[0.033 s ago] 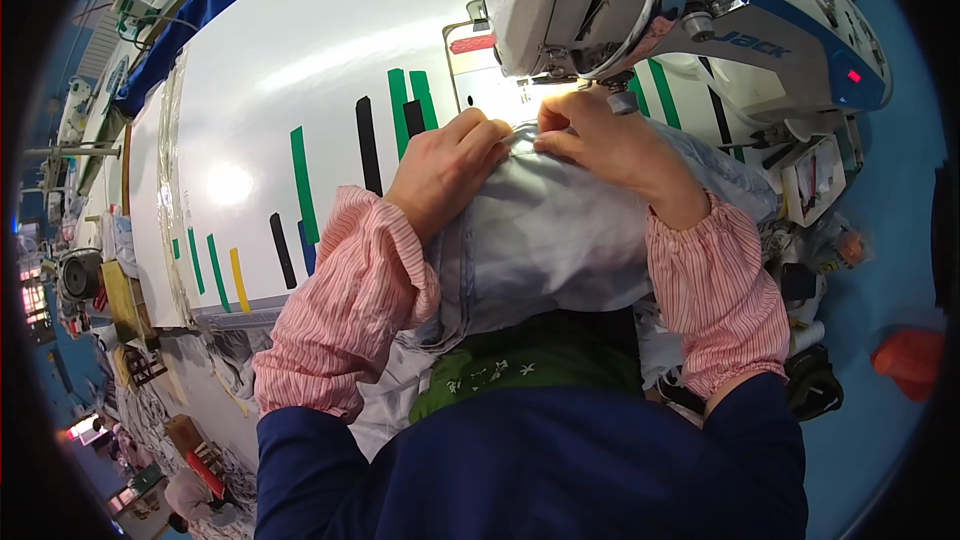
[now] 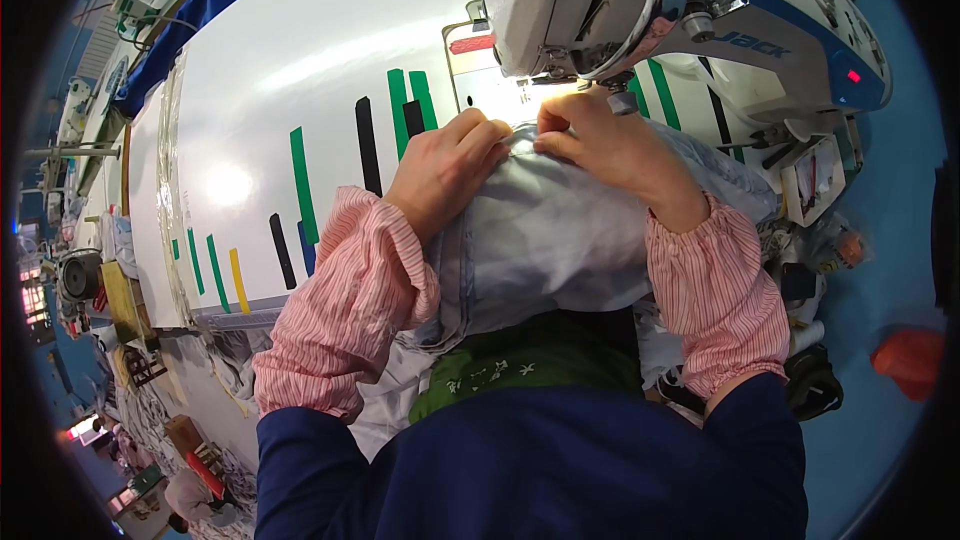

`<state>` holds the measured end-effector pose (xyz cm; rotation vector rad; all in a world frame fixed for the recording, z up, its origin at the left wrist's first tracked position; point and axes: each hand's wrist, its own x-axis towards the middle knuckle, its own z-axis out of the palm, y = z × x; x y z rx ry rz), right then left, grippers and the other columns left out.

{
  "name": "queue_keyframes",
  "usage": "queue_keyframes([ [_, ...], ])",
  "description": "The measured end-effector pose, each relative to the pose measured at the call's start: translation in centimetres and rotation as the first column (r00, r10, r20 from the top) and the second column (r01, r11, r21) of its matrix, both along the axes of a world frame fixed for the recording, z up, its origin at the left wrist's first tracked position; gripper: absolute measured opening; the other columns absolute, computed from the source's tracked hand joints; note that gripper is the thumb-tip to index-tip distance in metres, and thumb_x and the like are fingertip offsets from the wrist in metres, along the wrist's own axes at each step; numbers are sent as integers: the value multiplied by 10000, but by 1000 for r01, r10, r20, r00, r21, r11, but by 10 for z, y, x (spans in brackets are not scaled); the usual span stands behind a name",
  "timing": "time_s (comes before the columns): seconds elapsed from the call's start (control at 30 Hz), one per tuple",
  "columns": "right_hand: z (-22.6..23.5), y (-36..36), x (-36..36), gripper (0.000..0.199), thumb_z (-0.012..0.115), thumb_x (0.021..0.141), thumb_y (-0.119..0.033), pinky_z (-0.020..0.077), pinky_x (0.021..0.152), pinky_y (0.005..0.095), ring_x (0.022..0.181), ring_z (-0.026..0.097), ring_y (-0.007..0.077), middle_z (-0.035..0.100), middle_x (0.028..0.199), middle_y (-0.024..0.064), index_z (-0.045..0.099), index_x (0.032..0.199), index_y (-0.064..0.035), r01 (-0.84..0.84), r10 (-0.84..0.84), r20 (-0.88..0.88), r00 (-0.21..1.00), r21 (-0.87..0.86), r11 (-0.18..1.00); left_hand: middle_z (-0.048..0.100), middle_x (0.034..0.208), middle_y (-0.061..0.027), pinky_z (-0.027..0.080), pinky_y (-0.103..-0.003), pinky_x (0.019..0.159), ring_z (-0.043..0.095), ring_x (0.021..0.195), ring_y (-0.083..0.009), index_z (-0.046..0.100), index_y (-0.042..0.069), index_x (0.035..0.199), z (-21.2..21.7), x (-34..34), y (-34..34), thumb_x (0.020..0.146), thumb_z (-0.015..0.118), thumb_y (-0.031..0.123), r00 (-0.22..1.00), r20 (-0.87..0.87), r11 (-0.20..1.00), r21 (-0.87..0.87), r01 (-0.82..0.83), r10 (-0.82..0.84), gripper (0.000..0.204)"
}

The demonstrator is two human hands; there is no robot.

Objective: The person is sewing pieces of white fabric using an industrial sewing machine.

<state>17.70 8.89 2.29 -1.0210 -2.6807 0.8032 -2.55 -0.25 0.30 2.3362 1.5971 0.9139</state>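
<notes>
Both my hands pinch the upper edge of a pale grey-blue piece of fabric (image 2: pixel 560 230), just in front of the lit needle area of a white and blue sewing machine (image 2: pixel 570 10). My left hand (image 2: pixel 450 165) has its fingers closed on the edge, left of the needle. Opposite it, my right hand (image 2: pixel 610 140) grips the same edge between thumb and fingers, close under the machine head. The fabric drapes over the table's front toward my lap. The needle tip is hard to make out in the glare.
Green, black and yellow tape strips (image 2: pixel 303 185) mark the white tabletop (image 2: pixel 240 90). A small white tray (image 2: pixel 812 180) with thin tools sits at the right. A red bag (image 2: pixel 905 365) lies on the blue floor. At lower left, a person (image 2: pixel 195 495) is near heaped fabric.
</notes>
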Motion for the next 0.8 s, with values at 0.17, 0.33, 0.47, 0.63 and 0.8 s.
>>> queue_keyframes([
  [0.17,5,-12,3,239,714,838,-243,526,697,370,858,626,281,610,941,103,588,959,-79,-18,77,-174,982,320,947,580,873,-78,530,-372,620,641,733,-279,598,86,982,1,0,1,881,638,144,1000,-1,1000,0,15,-15,124],
  [0.33,6,-14,6,264,721,831,-266,519,733,389,819,650,295,641,929,99,584,970,-88,84,-47,-168,985,221,972,577,869,-76,528,-374,610,638,722,-279,601,94,992,3,1,0,872,644,138,1000,18,1000,-10,11,-11,134],
  [0.47,4,-11,13,258,727,821,-280,457,811,390,771,647,279,658,908,92,591,945,-100,100,-34,-188,982,353,930,574,865,-72,528,-374,605,636,714,-274,606,112,1010,3,0,0,873,642,130,1000,20,1000,-20,23,-23,143],
  [0.63,5,-11,22,259,747,791,-261,424,806,387,788,607,266,643,881,75,601,933,-101,73,-35,-116,993,344,936,574,870,-70,531,-367,609,638,718,-266,607,106,1017,2,0,0,881,641,136,999,29,1000,-17,20,-20,143],
  [0.8,5,-14,25,266,766,768,-235,427,803,393,858,562,261,617,875,75,620,937,-89,67,-24,-148,989,290,955,571,870,-70,532,-364,614,637,725,-264,601,85,1020,2,0,1,887,640,149,1000,-4,1000,1,13,-13,152],
])
